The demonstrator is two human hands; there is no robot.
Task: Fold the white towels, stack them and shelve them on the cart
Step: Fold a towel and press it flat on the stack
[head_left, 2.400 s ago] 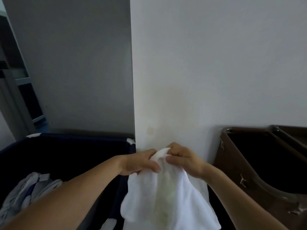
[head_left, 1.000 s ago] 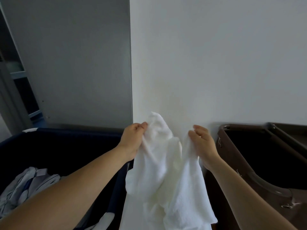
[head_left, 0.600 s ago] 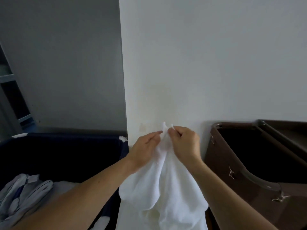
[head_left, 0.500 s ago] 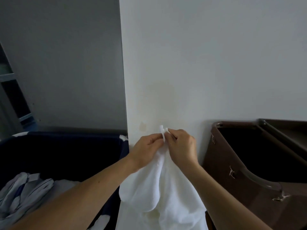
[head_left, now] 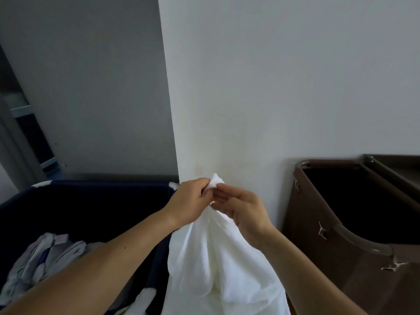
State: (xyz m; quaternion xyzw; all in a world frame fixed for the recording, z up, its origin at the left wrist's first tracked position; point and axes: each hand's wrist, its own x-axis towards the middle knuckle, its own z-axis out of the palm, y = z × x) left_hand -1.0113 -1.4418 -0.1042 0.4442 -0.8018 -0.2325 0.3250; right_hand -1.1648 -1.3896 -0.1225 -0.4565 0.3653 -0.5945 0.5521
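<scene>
A white towel [head_left: 218,264] hangs in front of me, gathered at its top and drooping in loose folds to the bottom edge of the view. My left hand [head_left: 191,203] pinches the bunched top corner between thumb and fingers. My right hand [head_left: 241,208] is right beside it, fingers loosely extended along the cloth just under that corner, thumb side touching the towel. Both hands are held up before a white wall corner. No cart shelf is in view.
A dark blue laundry bin [head_left: 79,201] stands at the lower left with striped linen [head_left: 38,258] inside. A brown bin [head_left: 341,223] with an open dark interior stands at the right against the white wall [head_left: 272,87]. A doorway frame shows at far left.
The hands had spread apart with the towel raised, then came together. Now my left hand alone pinches the joined top corner, and my right hand's fingers have loosened and slid slightly lower.
</scene>
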